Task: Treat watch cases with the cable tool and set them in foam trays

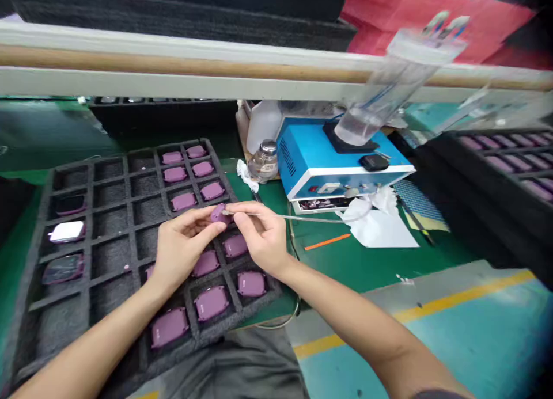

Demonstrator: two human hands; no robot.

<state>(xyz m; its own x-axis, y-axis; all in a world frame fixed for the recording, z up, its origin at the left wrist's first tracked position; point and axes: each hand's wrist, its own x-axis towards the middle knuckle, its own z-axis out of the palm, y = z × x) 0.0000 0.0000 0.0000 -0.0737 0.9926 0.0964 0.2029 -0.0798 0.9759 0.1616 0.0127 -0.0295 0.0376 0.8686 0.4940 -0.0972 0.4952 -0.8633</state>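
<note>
My left hand (185, 238) pinches a small purple watch case (219, 213) between thumb and fingers, tilted above the tray. In my right hand (263, 238) is a thin tool with a narrow tip (228, 213), its end at the edge of the case; whether they touch I cannot tell. From this tool a clear tube (319, 219) runs right to a blue bench machine (317, 151). Under both hands lies a dark foam tray (88, 261) with square compartments. Several hold purple cases, such as one watch case (211, 303) near the front.
A glass bottle with a metal cap (264, 160) stands left of the machine. A clear cylinder (380, 94) sits on top. Crumpled white paper (378, 223) and an orange stick (327, 242) lie to the right. A shelf edge (194, 71) crosses above. More cases fill a tray (510, 157) far right.
</note>
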